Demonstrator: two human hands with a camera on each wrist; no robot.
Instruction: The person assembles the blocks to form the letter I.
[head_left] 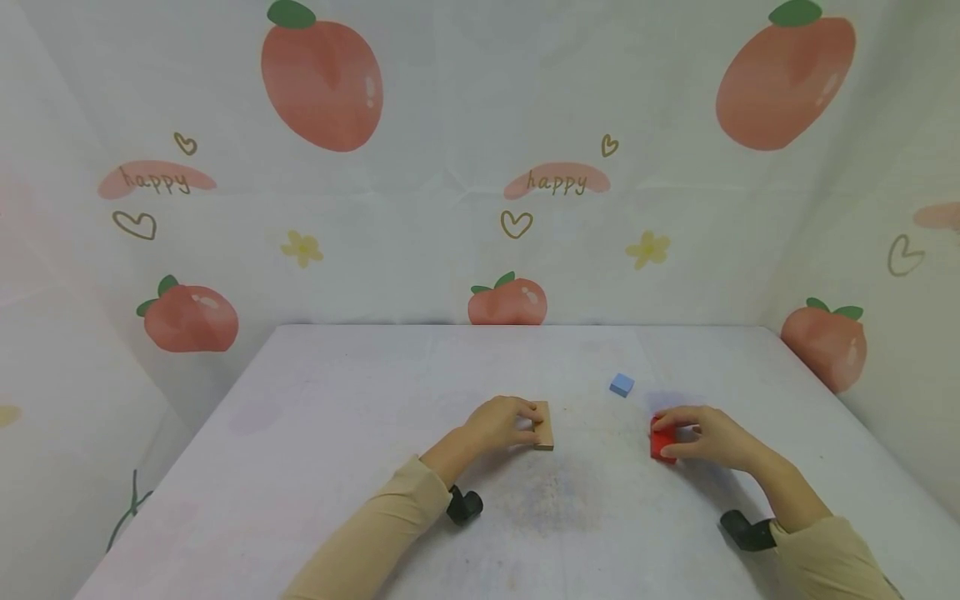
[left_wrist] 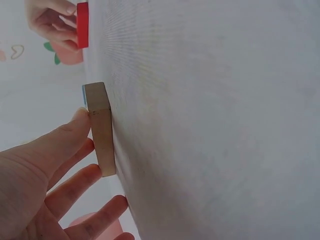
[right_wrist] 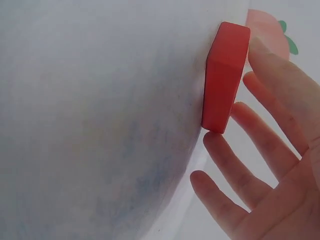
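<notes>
A flat, light wooden block (head_left: pixel 546 433) lies on the white table near its middle. My left hand (head_left: pixel 495 423) reaches over it from the left; in the left wrist view the thumb and fingertips touch the wooden block (left_wrist: pixel 103 135), the other fingers spread apart. Further right, a red rectangular block (head_left: pixel 662 440) lies flat. The fingers of my right hand (head_left: pixel 708 435) rest on it from the right. Seen from the right wrist, the thumb is at the upper face of the red block (right_wrist: pixel 223 80), with the fingers loosely spread beside it.
A small blue block (head_left: pixel 622 385) sits farther back, between the two hands. Black wrist-worn devices (head_left: pixel 465 506) hang beneath the sleeves. A white cloth (head_left: pixel 420 250) printed with fruit stands behind the table (head_left: pixel 360 375) and along its sides.
</notes>
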